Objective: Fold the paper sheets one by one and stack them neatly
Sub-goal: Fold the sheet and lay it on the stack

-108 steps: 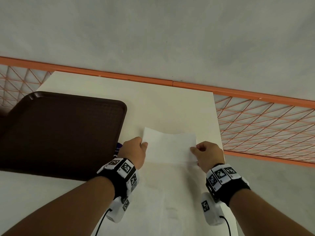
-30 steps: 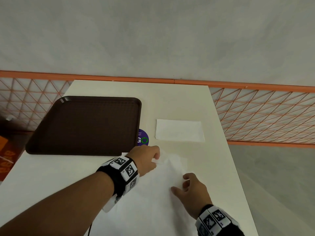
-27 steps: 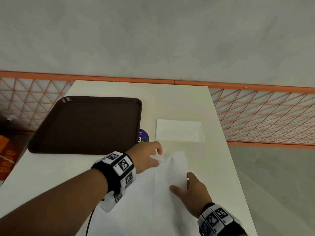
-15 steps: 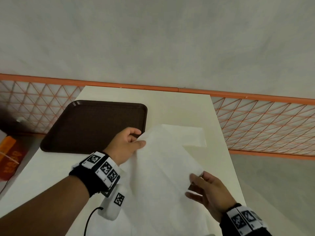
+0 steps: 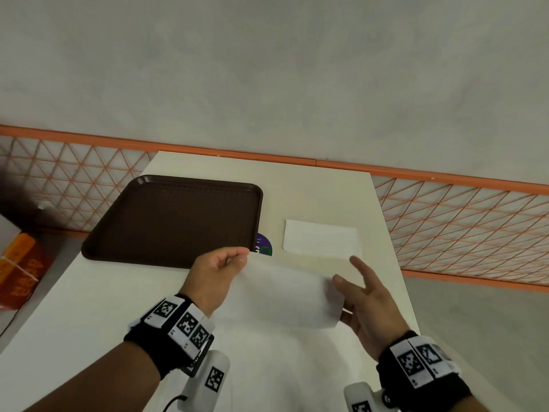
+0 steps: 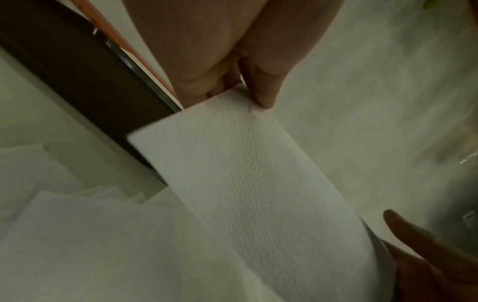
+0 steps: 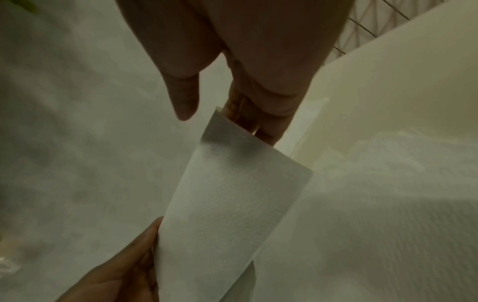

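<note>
From the head view, the left hand (image 5: 218, 270) is pinching the far left corner of a paper sheet (image 5: 285, 295) raised over the white table (image 5: 312, 191), beside the brown tray (image 5: 178, 218); the right hand (image 5: 367, 301) is pinching its right edge, index finger extended. A folded sheet (image 5: 320, 239) is lying beyond, near the table's right edge. In the left wrist view, thumb and fingers (image 6: 264, 90) are gripping the corner. In the right wrist view, fingers (image 7: 269, 114) are holding the curled edge.

White sheet (image 5: 285, 295) lifted, curled over; folded sheet (image 5: 320, 239) flat beyond

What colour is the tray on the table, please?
The tray is dark brown; the head view shows it best.
</note>
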A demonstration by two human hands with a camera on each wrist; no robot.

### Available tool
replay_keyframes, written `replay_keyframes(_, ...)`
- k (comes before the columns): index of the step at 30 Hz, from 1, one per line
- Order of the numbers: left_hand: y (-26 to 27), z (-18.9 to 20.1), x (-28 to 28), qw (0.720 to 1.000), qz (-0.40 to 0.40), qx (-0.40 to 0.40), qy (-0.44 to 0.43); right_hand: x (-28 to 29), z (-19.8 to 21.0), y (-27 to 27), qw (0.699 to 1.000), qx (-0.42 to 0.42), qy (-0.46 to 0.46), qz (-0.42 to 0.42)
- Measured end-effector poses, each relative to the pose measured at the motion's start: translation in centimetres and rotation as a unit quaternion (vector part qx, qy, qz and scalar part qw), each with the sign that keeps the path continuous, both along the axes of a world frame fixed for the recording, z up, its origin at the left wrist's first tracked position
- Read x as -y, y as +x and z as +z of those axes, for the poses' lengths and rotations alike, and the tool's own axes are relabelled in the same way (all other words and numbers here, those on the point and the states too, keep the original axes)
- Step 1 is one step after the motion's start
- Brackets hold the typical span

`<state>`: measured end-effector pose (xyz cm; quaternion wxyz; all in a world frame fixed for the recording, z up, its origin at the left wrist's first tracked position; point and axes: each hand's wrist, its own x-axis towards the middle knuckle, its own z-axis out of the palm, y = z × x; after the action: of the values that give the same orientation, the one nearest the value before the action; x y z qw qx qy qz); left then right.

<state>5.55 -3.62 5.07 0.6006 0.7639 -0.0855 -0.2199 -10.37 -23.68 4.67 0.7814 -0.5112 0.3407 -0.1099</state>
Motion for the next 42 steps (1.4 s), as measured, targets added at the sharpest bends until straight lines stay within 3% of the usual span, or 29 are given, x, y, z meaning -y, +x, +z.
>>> replay_keyframes(4, -0.6, 0.6, -0.5, 0.996, -0.048, -0.059, -0.038, 0.5, 1.1, 0.2, 0.997, 0.006, -0.063, 0.053)
replay_keyframes(9, -0.9, 0.9, -0.7, 0.991, -0.060, 0.089, 0.081, 1.1, 0.9, 0.5, 0.987, -0.006, -0.151, 0.062)
replay_keyframes(14, -0.8, 1.2, -0.5, 0.968, -0.067, 0.210, 0.119, 2.3, 0.3, 0.0, 0.963, -0.073, -0.234, 0.114)
replay_keyframes(16, -0.7, 1.5, -0.6, 0.944, -0.100, 0.266, 0.165, 3.3, 0.5, -0.7, 0.910, -0.141, -0.348, 0.178)
replay_keyframes(18, -1.0, 2.0, -0.5, 0.913, -0.129, 0.337, 0.189, 3.8, 1.5, -1.2, 0.823, -0.202, -0.483, 0.222)
replay_keyframes(20, -1.5, 3.1, 0.3, 0.851, -0.172, 0.448, 0.216, 3.3, 2.5, -0.8, 0.759, -0.183, -0.574, 0.248)
replay_keyframes(21, -1.9, 3.5, 1.0, 0.815, -0.205, 0.488, 0.234, 2.5, 2.8, -0.2, 0.744, -0.157, -0.591, 0.270)
replay_keyframes(23, -2.8, 4.4, 2.4, 0.767, -0.284, 0.492, 0.297, 0.7, 2.8, 1.1, 0.732, -0.124, -0.589, 0.318)
replay_keyframes(25, -2.9, 4.8, 2.9, 0.777, -0.312, 0.447, 0.315, -0.6, 2.3, 2.3, 0.746, -0.113, -0.566, 0.333)
replay_keyframes(30, -0.7, 6.2, 2.1, 0.913, -0.237, 0.289, 0.165, 0.8, 2.0, 1.5, 0.828, -0.056, -0.474, 0.294)
replay_keyframes(34, 0.7, 5.6, 2.1, 0.974, -0.168, 0.139, 0.069, 2.7, 2.7, 0.2, 0.916, -0.019, -0.346, 0.203)
replay_keyframes(36, 0.3, 4.5, 2.5, 0.991, -0.131, 0.011, -0.017, 3.4, 2.8, 0.2, 0.939, -0.007, -0.300, 0.168)
replay_keyframes(38, -0.6, 3.2, 3.0, 0.983, -0.101, -0.120, -0.094, 3.8, 2.8, 0.6, 0.956, -0.001, -0.257, 0.139)
replay_keyframes(40, -1.3, 2.0, 3.6, 0.977, -0.093, -0.159, -0.103, 4.3, 2.6, 1.0, 0.966, -0.006, -0.228, 0.124)
replay_keyframes(42, -1.4, 1.1, 4.3, 0.985, -0.077, -0.137, -0.076, 5.0, 2.2, 1.3, 0.977, -0.015, -0.186, 0.101)
